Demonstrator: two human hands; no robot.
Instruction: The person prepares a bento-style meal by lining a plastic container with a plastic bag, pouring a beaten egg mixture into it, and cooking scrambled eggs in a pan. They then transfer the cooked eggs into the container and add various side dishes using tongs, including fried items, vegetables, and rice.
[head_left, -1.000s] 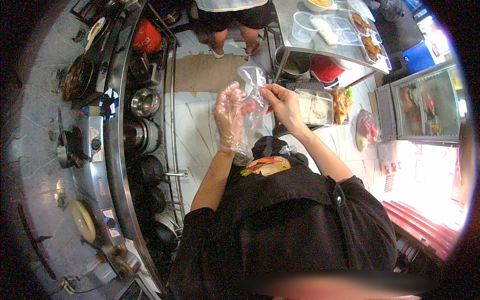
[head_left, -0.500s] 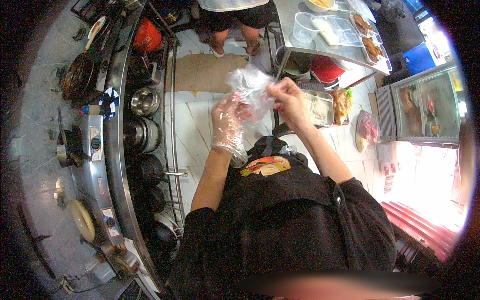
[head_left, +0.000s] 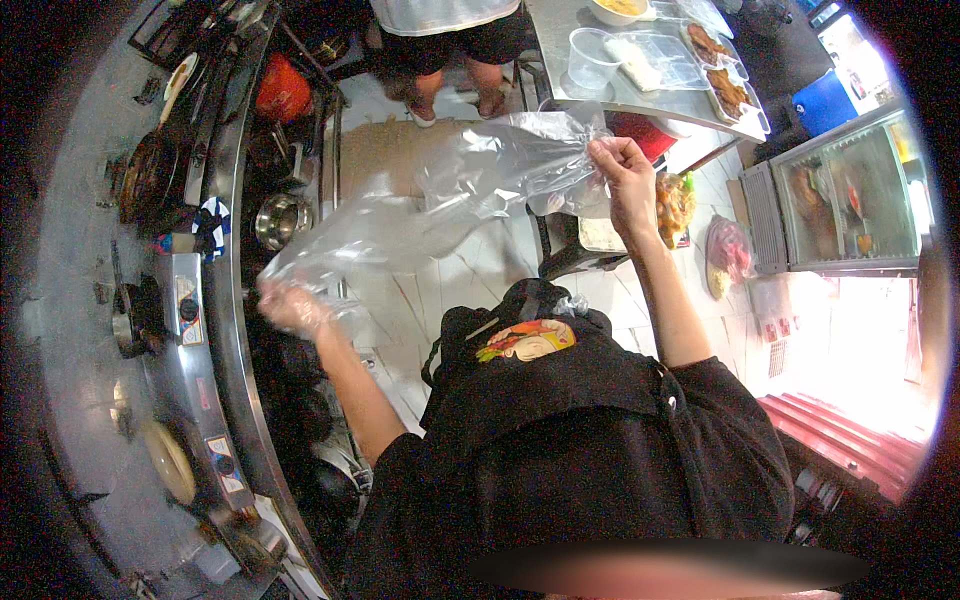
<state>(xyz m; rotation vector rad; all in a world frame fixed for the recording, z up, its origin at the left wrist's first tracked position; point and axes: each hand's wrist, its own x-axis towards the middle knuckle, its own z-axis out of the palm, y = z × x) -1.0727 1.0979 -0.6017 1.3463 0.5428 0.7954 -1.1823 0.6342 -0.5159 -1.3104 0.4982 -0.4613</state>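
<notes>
A clear plastic bag [head_left: 455, 185] is stretched out between my two hands, slanting from low left to high right. My left hand [head_left: 297, 306], in a thin see-through glove, grips the lower left end beside the metal counter; motion blurs its fingers a little. At the other end my bare right hand [head_left: 624, 170] pinches the gathered plastic between thumb and fingers, in front of the metal table.
A steel cooking counter [head_left: 228, 330] with burners and pans runs along the left. Another person's legs [head_left: 425, 90] are at the far side. The metal table [head_left: 590, 92] holds food trays and a clear tub [head_left: 592, 62]. A glass-fronted cabinet [head_left: 850, 190] stands right.
My hands have moved apart, left hand toward the counter and right hand up and rightward. The plastic, crumpled between them before, is now pulled out long.
</notes>
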